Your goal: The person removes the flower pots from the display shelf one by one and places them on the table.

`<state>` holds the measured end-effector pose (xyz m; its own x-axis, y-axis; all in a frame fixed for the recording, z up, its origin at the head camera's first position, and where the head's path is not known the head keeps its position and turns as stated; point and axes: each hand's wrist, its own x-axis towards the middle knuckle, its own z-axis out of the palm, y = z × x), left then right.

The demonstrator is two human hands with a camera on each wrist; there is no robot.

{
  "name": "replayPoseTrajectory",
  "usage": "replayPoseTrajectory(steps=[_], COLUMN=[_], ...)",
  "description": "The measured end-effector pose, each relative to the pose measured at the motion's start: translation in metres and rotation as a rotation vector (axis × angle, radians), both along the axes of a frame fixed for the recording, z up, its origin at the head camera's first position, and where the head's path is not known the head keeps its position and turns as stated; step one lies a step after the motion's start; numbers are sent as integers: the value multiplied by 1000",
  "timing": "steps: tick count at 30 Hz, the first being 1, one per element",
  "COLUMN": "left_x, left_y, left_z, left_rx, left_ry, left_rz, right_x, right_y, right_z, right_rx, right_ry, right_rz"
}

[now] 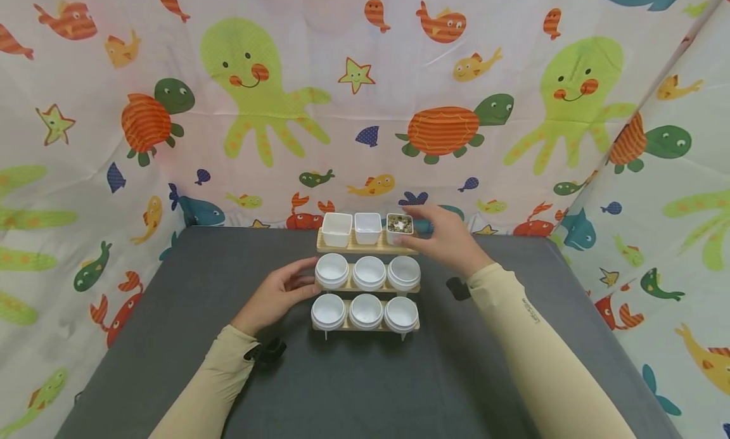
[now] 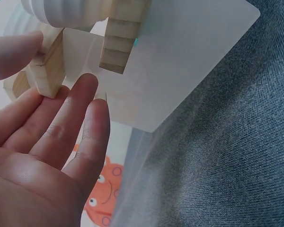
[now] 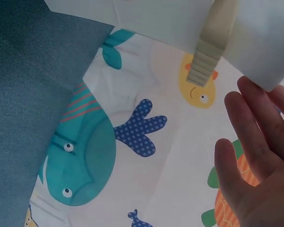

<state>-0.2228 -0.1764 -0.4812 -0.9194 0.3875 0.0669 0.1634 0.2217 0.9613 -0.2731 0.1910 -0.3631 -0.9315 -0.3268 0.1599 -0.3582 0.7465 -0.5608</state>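
One printed backdrop: pale cloth with sea animals [image 1: 342, 138], behind and to both sides of the work.
Dark surface: grey cloth top [image 1: 188, 293], carrying the stand.
Three-tier stand: translucent side panel [image 2: 194, 61], wooden rails stepping up away from the person, their long axes running left to right.
Middle rail: wooden [image 2: 49, 71], its left end between thumb and fingertips of the left hand.
Left hand: [image 1: 279, 296] pinches that rail end; two fingers extend free of it.
Right hand: [image 1: 447, 239] reaches in from the right, thumb and fingers on opposite sides of the filled square cup [image 1: 398, 237], pinching it.
Round cups: six white ones [image 1: 369, 273], three along each of the two lower tiers.
Plain square cups: two white ones [image 1: 337, 231], left and centre of the top row.
Filled cup's place: right end of the top row, at the right hand, beyond and rightward of the left; whether it is lifted, I cannot tell.
Green-brown bits: [image 1: 393, 227] inside that cup.
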Motion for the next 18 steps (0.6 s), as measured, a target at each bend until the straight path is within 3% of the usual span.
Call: replayPoseTrajectory(steps=[10, 18], left_x=[-1, -2], left_y=[2, -1], left_z=[-1, -3], left_rx=[-1, -10], left_ry=[-12, -9], left_rz=[-8, 14], right_x=[2, 28], right_y=[6, 24], right_z=[-5, -1], right_rx=[-6, 13], right_ry=[14, 93], right_rz=[-23, -42])
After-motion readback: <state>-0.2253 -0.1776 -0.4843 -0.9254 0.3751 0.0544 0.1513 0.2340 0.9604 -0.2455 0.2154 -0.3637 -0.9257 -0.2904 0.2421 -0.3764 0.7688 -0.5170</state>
